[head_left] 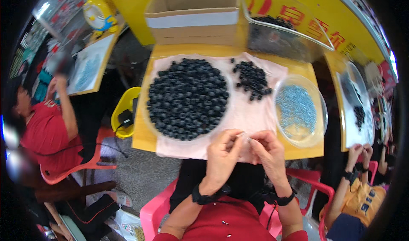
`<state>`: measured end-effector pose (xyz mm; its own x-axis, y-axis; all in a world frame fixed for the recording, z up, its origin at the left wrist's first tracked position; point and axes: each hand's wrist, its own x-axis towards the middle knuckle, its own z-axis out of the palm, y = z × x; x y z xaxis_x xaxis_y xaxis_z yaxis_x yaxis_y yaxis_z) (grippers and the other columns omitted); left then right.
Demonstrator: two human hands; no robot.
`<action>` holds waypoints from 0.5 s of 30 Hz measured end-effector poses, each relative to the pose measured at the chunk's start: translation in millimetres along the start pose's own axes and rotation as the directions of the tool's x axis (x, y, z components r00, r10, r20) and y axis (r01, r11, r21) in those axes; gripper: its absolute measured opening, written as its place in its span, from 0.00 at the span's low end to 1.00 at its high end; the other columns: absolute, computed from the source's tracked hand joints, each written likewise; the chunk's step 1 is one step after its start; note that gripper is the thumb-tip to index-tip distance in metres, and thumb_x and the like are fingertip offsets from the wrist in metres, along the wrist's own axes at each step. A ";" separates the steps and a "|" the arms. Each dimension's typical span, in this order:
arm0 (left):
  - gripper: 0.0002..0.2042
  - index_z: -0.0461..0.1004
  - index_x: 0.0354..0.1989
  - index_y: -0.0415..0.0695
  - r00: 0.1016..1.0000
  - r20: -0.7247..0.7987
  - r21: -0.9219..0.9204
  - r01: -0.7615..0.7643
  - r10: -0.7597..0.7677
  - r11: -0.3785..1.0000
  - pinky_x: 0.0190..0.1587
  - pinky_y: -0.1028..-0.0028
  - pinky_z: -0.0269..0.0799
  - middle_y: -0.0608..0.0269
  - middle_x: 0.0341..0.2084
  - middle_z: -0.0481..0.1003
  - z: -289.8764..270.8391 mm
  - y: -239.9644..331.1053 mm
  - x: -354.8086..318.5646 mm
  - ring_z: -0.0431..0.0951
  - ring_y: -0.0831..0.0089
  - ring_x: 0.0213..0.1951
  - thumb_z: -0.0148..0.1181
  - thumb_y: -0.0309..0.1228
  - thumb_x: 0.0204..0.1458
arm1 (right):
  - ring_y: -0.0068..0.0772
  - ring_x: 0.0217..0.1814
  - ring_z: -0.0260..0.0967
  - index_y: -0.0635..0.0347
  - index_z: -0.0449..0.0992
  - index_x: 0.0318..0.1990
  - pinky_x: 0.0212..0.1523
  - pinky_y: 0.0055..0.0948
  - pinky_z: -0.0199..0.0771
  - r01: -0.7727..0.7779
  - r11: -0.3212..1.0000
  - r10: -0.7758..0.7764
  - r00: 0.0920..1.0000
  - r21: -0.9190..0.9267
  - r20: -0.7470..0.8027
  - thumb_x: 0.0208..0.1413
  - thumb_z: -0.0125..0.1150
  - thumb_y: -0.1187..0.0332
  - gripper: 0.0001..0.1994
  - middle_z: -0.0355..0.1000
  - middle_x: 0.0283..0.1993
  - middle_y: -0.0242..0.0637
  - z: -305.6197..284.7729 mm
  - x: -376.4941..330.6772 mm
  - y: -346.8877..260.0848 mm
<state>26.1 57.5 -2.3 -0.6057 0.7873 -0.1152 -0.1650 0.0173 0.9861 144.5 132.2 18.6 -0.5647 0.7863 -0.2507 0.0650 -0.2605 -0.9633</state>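
Observation:
My left hand (223,156) and my right hand (269,153) meet at the near edge of the table, fingertips pinched close together. A tiny pale, shiny bit shows between them, too small to name. Just beyond my left hand lies a wide round tray heaped with small round black parts (187,98). A loose pile of similar black parts (250,80) rests on the pink cloth (255,117) farther up. Close to my right hand stands a clear round tub (297,141) holding many small silvery-blue pieces (297,107).
An open cardboard box (194,32) and a clear bin (281,45) with dark parts stand along the table's far side. A yellow basket (121,113) is left of the table. Co-workers sit left (51,130) and right (358,194) at other tables.

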 end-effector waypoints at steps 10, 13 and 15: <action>0.12 0.75 0.48 0.39 0.988 0.107 0.131 -0.126 0.112 0.983 0.26 0.86 0.70 0.67 0.32 0.72 -3.5 4.5 -0.8 0.73 0.85 0.26 0.57 0.20 0.54 | 0.11 0.18 0.61 0.65 0.72 0.41 0.17 0.11 0.61 -0.005 0.999 0.006 1.000 0.041 -0.016 0.60 0.55 0.70 0.07 0.68 0.25 0.25 -3.2 2.5 -0.1; 0.10 0.77 0.44 0.38 0.984 0.115 0.155 -0.154 0.137 0.976 0.26 0.85 0.70 0.67 0.32 0.72 -3.7 3.6 -1.9 0.75 0.83 0.26 0.59 0.20 0.53 | 0.11 0.17 0.61 0.65 0.73 0.40 0.17 0.11 0.61 0.026 0.998 -0.025 1.000 0.056 -0.010 0.60 0.56 0.69 0.07 0.68 0.24 0.25 -4.6 2.8 1.0; 0.09 0.77 0.43 0.38 0.985 0.111 0.160 -0.147 0.130 0.976 0.25 0.85 0.70 0.67 0.32 0.72 -2.3 8.1 -2.9 0.75 0.83 0.25 0.59 0.20 0.53 | 0.11 0.17 0.62 0.64 0.73 0.40 0.16 0.11 0.61 0.000 0.999 0.001 1.000 0.051 -0.010 0.61 0.56 0.68 0.08 0.68 0.24 0.25 -5.7 2.6 0.4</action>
<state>24.7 53.9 5.7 -0.5317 0.8464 0.0280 0.0521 -0.0003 0.9986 147.7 137.4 17.0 -0.5566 0.7915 -0.2524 0.0227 -0.2892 -0.9570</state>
